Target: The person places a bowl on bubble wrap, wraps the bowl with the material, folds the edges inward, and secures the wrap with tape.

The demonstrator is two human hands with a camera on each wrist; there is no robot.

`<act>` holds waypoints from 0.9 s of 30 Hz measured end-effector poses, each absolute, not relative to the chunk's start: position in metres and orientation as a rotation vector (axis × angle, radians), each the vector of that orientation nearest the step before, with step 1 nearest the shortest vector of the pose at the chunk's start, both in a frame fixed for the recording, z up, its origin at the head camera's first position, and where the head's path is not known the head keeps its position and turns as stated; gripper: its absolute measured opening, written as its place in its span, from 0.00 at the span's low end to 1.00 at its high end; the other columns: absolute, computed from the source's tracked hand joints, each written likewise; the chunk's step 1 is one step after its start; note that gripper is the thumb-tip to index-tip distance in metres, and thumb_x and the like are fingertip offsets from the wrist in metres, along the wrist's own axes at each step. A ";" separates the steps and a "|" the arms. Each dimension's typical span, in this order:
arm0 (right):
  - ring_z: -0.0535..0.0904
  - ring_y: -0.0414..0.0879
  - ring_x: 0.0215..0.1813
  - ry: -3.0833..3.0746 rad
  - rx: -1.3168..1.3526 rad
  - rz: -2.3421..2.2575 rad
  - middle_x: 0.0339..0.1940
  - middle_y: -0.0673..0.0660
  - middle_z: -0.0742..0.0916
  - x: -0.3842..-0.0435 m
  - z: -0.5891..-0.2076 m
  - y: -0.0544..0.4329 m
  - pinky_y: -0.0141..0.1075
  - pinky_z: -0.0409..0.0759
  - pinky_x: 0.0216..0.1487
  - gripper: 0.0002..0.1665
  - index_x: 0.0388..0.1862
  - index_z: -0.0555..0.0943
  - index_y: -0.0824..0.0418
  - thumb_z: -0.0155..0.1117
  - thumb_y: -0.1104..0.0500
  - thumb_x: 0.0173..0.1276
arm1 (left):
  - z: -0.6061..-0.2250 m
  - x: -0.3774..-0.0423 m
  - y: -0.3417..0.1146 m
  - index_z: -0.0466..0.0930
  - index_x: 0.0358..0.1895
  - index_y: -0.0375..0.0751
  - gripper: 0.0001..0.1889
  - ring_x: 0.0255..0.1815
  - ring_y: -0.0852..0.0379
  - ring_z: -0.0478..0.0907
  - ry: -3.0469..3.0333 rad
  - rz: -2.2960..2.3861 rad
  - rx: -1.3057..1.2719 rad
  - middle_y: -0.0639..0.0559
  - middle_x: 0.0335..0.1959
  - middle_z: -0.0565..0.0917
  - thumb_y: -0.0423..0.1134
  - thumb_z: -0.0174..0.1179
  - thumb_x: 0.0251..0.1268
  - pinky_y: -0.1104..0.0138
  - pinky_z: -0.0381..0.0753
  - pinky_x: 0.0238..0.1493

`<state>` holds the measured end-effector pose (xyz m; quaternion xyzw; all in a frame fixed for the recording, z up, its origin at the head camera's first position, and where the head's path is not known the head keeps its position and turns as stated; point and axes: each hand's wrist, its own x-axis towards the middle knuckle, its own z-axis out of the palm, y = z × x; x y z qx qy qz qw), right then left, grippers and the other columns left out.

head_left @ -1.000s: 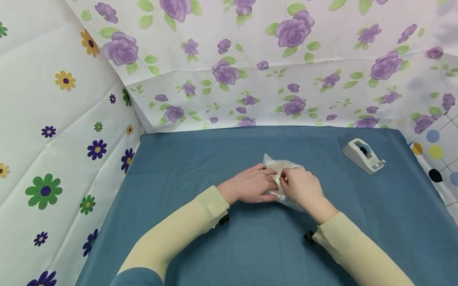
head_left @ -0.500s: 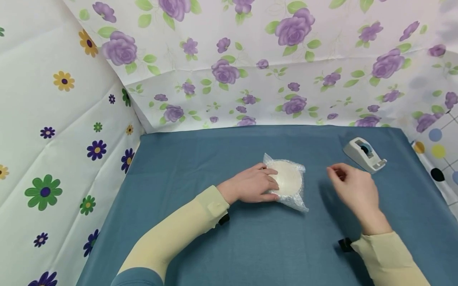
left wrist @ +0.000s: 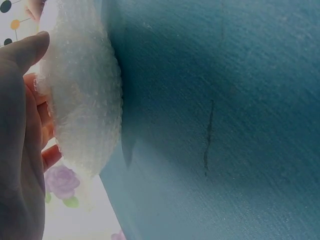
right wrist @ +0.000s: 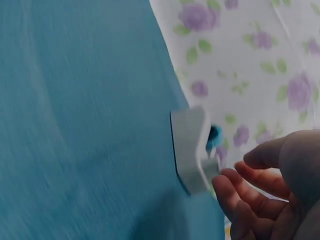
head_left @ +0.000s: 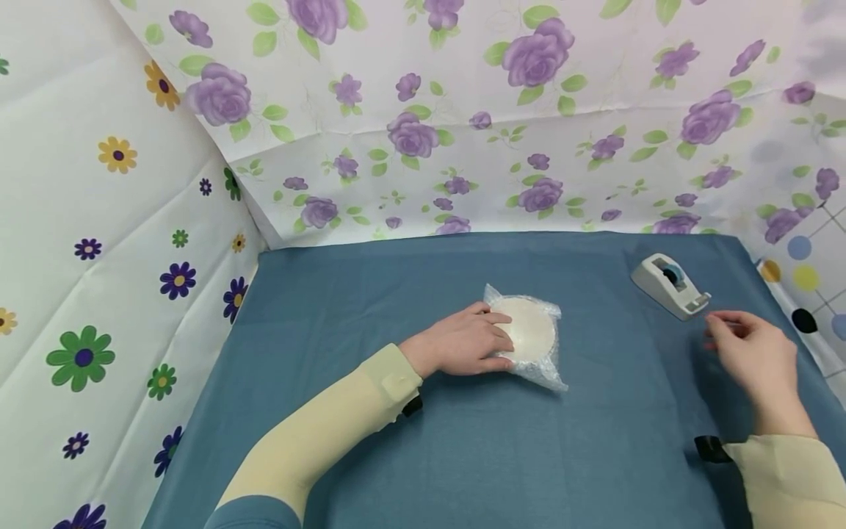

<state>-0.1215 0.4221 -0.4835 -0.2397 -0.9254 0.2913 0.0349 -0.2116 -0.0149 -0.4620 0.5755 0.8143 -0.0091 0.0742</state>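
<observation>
A round, cream-coloured, flat-topped thing wrapped in bubble wrap (head_left: 532, 334) lies on the blue cloth; I cannot tell its kind. My left hand (head_left: 463, 342) rests on its left side with fingers spread over the top. In the left wrist view, the thumb and fingers touch the edge of the bubble wrap (left wrist: 85, 95). A white tape dispenser (head_left: 667, 285) with a blue roll stands at the back right. Just in front of it and to its right is my right hand (head_left: 756, 360), fingers loosely bent, with nothing visible in them. The right wrist view has the fingertips close to the dispenser's cutter end (right wrist: 207, 170).
Blue cloth (head_left: 396, 455) covers the table. A sheet with purple flowers (head_left: 410, 139) hangs behind it, and another flowered sheet (head_left: 79, 294) borders the left side. The table's right edge runs close to the right hand.
My right hand has left the bubble-wrapped thing and swung right, to the front of the tape dispenser. The left hand has stayed on the wrap.
</observation>
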 end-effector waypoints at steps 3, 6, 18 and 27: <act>0.80 0.41 0.36 -2.795 -0.851 0.975 0.57 0.72 0.86 -0.128 -0.488 0.434 0.40 0.74 0.34 0.33 0.77 0.73 0.68 0.43 0.46 0.89 | -0.463 -0.213 -0.016 0.87 0.64 0.59 0.20 0.83 0.54 0.62 2.444 -0.020 1.729 0.64 0.62 0.86 0.59 0.49 0.87 0.55 0.57 0.80; 0.78 0.33 0.39 -2.775 -0.824 1.125 0.65 0.72 0.81 -0.135 -0.494 0.447 0.36 0.78 0.34 0.36 0.82 0.67 0.68 0.42 0.45 0.89 | -0.463 -0.213 -0.017 0.87 0.64 0.59 0.20 0.83 0.53 0.63 2.441 -0.012 1.734 0.63 0.62 0.87 0.59 0.50 0.87 0.55 0.58 0.80; 0.78 0.44 0.55 -3.060 -0.283 1.268 0.73 0.77 0.70 -0.175 -0.492 0.479 0.31 0.83 0.40 0.44 0.83 0.61 0.72 0.41 0.37 0.89 | -0.462 -0.214 -0.018 0.86 0.65 0.59 0.20 0.83 0.53 0.62 2.434 -0.023 1.728 0.63 0.63 0.86 0.58 0.50 0.88 0.54 0.57 0.81; 0.68 0.81 0.67 -3.349 -0.081 1.090 0.71 0.86 0.67 -0.194 -0.468 0.490 0.72 0.74 0.61 0.42 0.77 0.63 0.79 0.42 0.40 0.90 | -0.462 -0.215 -0.017 0.86 0.67 0.59 0.21 0.84 0.54 0.61 2.435 -0.043 1.709 0.64 0.64 0.85 0.59 0.49 0.87 0.55 0.55 0.82</act>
